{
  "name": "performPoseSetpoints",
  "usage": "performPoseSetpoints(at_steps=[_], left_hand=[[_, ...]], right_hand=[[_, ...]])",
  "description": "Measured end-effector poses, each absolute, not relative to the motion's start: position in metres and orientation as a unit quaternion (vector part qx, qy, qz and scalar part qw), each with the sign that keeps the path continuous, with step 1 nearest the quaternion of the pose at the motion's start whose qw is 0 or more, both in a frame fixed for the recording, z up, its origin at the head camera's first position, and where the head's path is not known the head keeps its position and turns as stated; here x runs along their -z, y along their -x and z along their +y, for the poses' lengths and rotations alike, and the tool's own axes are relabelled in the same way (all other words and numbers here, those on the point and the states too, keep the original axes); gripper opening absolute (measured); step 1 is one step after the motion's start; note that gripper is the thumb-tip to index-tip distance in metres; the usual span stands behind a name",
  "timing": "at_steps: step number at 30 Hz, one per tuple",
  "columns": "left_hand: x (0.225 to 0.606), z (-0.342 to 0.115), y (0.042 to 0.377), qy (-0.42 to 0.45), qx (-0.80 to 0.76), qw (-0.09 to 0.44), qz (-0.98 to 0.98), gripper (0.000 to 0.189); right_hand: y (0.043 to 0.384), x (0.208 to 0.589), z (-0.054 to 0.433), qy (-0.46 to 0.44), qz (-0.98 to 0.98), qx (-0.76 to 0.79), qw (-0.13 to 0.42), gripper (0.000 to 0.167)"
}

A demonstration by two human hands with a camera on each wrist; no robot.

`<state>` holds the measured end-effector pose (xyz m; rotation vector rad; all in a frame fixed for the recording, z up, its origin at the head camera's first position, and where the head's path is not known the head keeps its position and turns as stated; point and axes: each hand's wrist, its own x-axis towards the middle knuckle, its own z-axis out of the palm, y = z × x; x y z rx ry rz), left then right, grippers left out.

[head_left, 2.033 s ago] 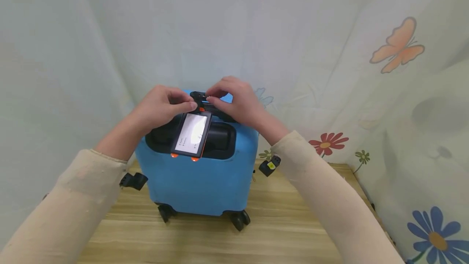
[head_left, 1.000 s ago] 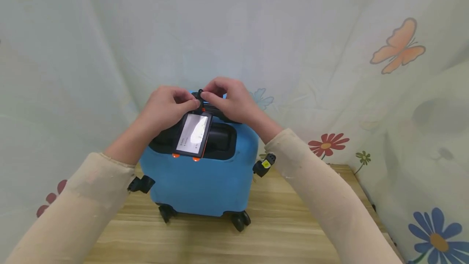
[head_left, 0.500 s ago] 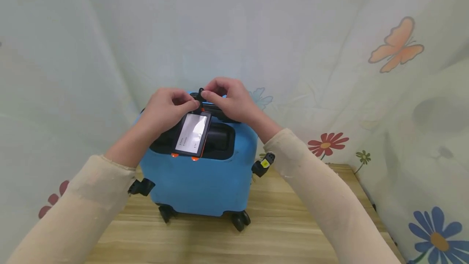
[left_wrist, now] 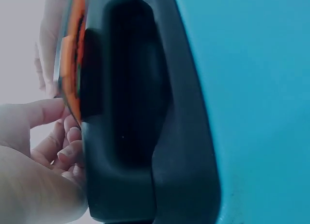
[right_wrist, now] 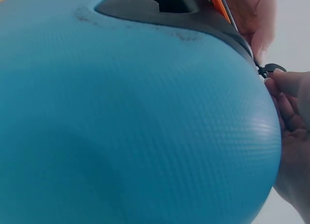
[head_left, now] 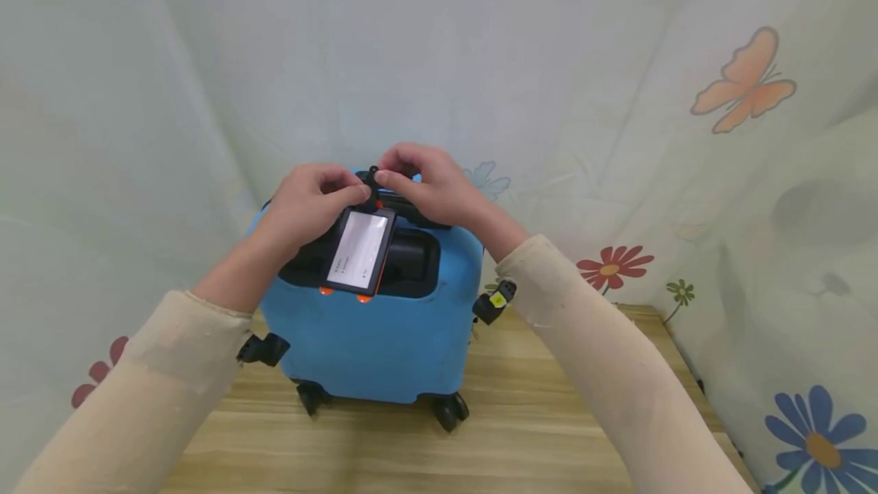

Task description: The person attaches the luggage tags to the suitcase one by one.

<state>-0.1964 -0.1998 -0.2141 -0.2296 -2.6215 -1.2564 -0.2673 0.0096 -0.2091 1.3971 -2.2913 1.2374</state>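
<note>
A blue suitcase stands upright with a black recessed panel and a black top handle. A luggage tag with a white card and orange corners hangs at the handle, lying over the panel. My left hand pinches the black strap just above the tag. Higher on that strap, my right hand pinches near its end between thumb and fingers. In the left wrist view, the tag's orange edge shows beside the left thumb. The right wrist view shows the strap's looped tip poking past the right fingertips.
The suitcase's black wheels rest on a wood-grain tabletop. Behind and at the sides hangs a pale curtain printed with butterflies and flowers. Black camera mounts sit at both wrists.
Since two seconds ago, my right hand has shifted slightly left and the strap's end stands up between both hands. During the last second the hands have hardly moved.
</note>
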Motion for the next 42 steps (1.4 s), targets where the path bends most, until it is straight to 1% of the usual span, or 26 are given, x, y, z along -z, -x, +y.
performPoseSetpoints(at_steps=[3, 7, 14, 18, 25, 32, 36, 42], left_hand=[[0.21, -0.2, 0.197, 0.073, 0.428, 0.088, -0.896, 0.027], [0.205, -0.199, 0.198, 0.07, 0.413, 0.07, -0.905, 0.027], [0.204, -0.196, 0.195, 0.063, 0.372, 0.08, -0.923, 0.026], [0.205, -0.193, 0.191, 0.066, 0.352, 0.101, -0.928, 0.025], [0.211, -0.192, 0.185, 0.082, 0.342, 0.143, -0.925, 0.025], [0.218, -0.189, 0.18, 0.088, 0.348, 0.18, -0.916, 0.023], [0.224, -0.187, 0.179, 0.101, 0.346, 0.212, -0.908, 0.022], [0.235, -0.182, 0.18, 0.119, 0.343, 0.282, -0.888, 0.016]], right_hand=[[0.268, 0.208, 0.011, -0.481, -0.772, -0.405, 0.1, 0.013], [0.267, 0.208, 0.012, -0.476, -0.771, -0.411, 0.099, 0.013], [0.265, 0.21, 0.013, -0.444, -0.759, -0.472, 0.066, 0.015], [0.264, 0.212, 0.014, -0.419, -0.754, -0.505, 0.038, 0.017], [0.265, 0.209, 0.014, -0.383, -0.764, -0.519, -0.005, 0.02], [0.271, 0.21, 0.015, -0.371, -0.766, -0.523, -0.041, 0.02], [0.274, 0.21, 0.016, -0.37, -0.771, -0.516, -0.047, 0.02], [0.279, 0.21, 0.016, -0.371, -0.775, -0.509, -0.059, 0.021]])
